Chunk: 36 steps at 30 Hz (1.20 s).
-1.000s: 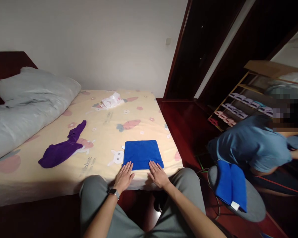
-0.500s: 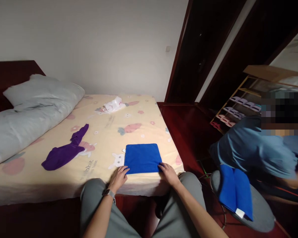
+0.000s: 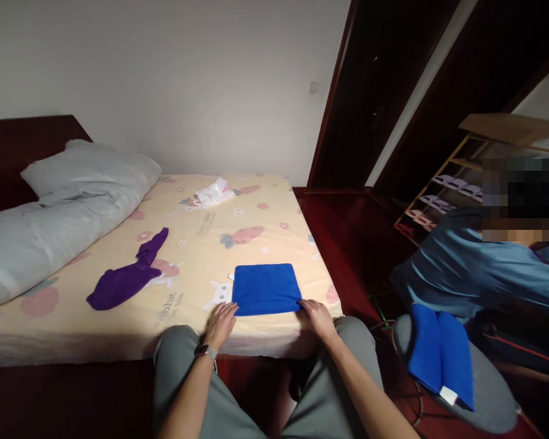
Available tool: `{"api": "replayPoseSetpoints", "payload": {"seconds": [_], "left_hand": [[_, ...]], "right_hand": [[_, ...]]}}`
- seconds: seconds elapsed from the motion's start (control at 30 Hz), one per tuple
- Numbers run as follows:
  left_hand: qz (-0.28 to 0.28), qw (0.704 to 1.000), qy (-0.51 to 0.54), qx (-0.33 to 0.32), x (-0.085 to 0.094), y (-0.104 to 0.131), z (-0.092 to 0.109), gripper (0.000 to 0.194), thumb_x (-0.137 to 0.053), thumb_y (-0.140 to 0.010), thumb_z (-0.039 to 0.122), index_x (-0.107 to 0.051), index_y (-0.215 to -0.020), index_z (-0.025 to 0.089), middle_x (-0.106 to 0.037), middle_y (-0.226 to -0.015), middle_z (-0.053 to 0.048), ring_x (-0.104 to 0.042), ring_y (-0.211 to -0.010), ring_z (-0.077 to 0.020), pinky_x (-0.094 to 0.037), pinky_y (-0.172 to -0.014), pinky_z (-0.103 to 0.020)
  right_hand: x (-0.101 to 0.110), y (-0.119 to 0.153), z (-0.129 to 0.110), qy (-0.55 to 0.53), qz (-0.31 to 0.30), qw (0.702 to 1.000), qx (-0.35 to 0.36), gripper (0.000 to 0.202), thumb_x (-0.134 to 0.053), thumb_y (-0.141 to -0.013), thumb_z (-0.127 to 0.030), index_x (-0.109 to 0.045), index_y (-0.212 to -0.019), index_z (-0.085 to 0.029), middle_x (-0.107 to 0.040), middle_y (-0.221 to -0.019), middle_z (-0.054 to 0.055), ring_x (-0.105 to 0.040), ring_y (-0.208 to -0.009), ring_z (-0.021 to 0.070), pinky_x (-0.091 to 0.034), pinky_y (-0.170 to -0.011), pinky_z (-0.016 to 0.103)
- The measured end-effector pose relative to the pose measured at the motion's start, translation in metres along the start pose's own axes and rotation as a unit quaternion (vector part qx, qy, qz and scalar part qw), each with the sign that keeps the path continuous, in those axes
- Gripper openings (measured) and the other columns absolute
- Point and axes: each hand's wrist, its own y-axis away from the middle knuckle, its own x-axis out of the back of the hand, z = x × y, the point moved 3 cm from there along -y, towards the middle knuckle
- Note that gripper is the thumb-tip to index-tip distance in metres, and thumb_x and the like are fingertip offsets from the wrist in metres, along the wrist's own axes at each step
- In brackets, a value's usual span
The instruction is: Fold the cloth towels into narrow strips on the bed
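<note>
A folded blue cloth lies flat on the bed near its front edge, a small white tag at its left side. My left hand, with a watch at the wrist, holds the cloth's near left corner between closed fingers. At the near right corner, my right hand pinches the cloth, its thumb mostly hidden. Left of the hands, a crumpled purple cloth rests on the sheet.
A grey quilt is heaped at the bed's left, and a white plastic bag lies farther back. At right, another folded blue cloth sits on a grey round stool. A person in a blue shirt bends beside a shoe rack.
The view has shifted slightly. My fingers have closed a little more at the blue cloth's near corners, and its near edge looks straighter. The person at right has moved an arm.
</note>
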Motion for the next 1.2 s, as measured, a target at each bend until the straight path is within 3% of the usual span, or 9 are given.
{"api": "replayPoseSetpoints", "payload": {"seconds": [0.17, 0.33, 0.43, 0.6, 0.7, 0.83, 1.0, 1.2], "left_hand": [[-0.027, 0.999, -0.004, -0.035, 0.01, 0.005, 0.007, 0.042, -0.049, -0.083, 0.006, -0.069, -0.116, 0.023, -0.07, -0.121, -0.006, -0.06, -0.118, -0.0218, -0.045, -0.107, -0.042], [-0.029, 0.998, 0.054, 0.021, 0.006, 0.009, 0.0, 0.04, -0.053, -0.084, 0.01, -0.067, -0.118, 0.024, -0.069, -0.119, -0.006, -0.061, -0.114, -0.0219, -0.05, -0.101, -0.039], [-0.002, 0.989, 0.121, 0.088, -0.002, 0.008, -0.009, 0.035, -0.054, -0.087, 0.019, -0.063, -0.121, 0.024, -0.071, -0.117, -0.007, -0.066, -0.107, -0.021, -0.052, -0.096, -0.037], [0.075, 0.966, 0.151, 0.196, -0.022, 0.005, -0.017, 0.035, -0.047, -0.095, 0.04, -0.057, -0.122, 0.021, -0.073, -0.105, -0.01, -0.07, -0.095, -0.0231, -0.056, -0.083, -0.037], [0.117, 0.959, 0.136, 0.219, -0.031, 0.003, -0.014, 0.038, -0.044, -0.095, 0.044, -0.056, -0.122, 0.019, -0.071, -0.108, -0.013, -0.069, -0.1, -0.0258, -0.055, -0.084, -0.039], [0.128, 0.957, 0.137, 0.223, -0.037, 0.0, -0.014, 0.043, -0.048, -0.093, 0.048, -0.055, -0.123, 0.018, -0.071, -0.108, -0.014, -0.068, -0.104, -0.0283, -0.054, -0.087, -0.042], [0.144, 0.939, 0.186, 0.251, -0.037, -0.002, -0.021, 0.048, -0.048, -0.093, 0.048, -0.049, -0.132, 0.019, -0.071, -0.102, -0.011, -0.07, -0.094, -0.0247, -0.056, -0.082, -0.039], [0.164, 0.931, 0.186, 0.269, -0.034, 0.0, -0.022, 0.046, -0.047, -0.094, 0.048, -0.051, -0.13, 0.02, -0.07, -0.107, -0.013, -0.069, -0.1, -0.0269, -0.055, -0.084, -0.041]], "right_hand": [[0.001, 0.006, -0.001, 0.043, -0.033, 0.998, 0.044, 0.04, -0.045, -0.089, -0.011, -0.065, -0.123, -0.019, -0.066, -0.127, 0.011, -0.058, -0.115, 0.0257, -0.042, -0.097, 0.038], [-0.006, 0.004, 0.007, -0.03, -0.039, 0.999, -0.003, 0.046, -0.045, -0.082, -0.006, -0.065, -0.121, -0.02, -0.068, -0.122, 0.009, -0.06, -0.111, 0.0228, -0.043, -0.096, 0.034], [-0.009, 0.001, 0.015, -0.14, -0.004, 0.989, -0.051, 0.04, -0.047, -0.082, -0.014, -0.067, -0.117, -0.019, -0.071, -0.116, 0.009, -0.064, -0.107, 0.023, -0.046, -0.094, 0.033], [-0.021, -0.008, 0.028, -0.317, 0.027, 0.939, -0.133, 0.04, -0.048, -0.086, -0.039, -0.066, -0.115, -0.017, -0.075, -0.099, 0.009, -0.07, -0.088, 0.0241, -0.053, -0.083, 0.035], [-0.028, -0.013, 0.033, -0.34, 0.033, 0.926, -0.164, 0.041, -0.05, -0.084, -0.043, -0.067, -0.111, -0.018, -0.075, -0.102, 0.009, -0.07, -0.093, 0.0249, -0.052, -0.086, 0.035], [-0.033, -0.019, 0.035, -0.358, 0.021, 0.914, -0.191, 0.038, -0.05, -0.083, -0.044, -0.068, -0.104, -0.018, -0.075, -0.098, 0.009, -0.07, -0.092, 0.025, -0.051, -0.086, 0.035], [-0.029, -0.025, 0.033, -0.38, 0.034, 0.906, -0.184, 0.04, -0.048, -0.083, -0.049, -0.068, -0.097, -0.018, -0.075, -0.094, 0.008, -0.069, -0.087, 0.0237, -0.051, -0.082, 0.034], [-0.03, -0.026, 0.032, -0.358, 0.044, 0.919, -0.159, 0.042, -0.046, -0.087, -0.052, -0.069, -0.096, -0.018, -0.074, -0.097, 0.009, -0.067, -0.09, 0.0247, -0.049, -0.085, 0.035]]}}
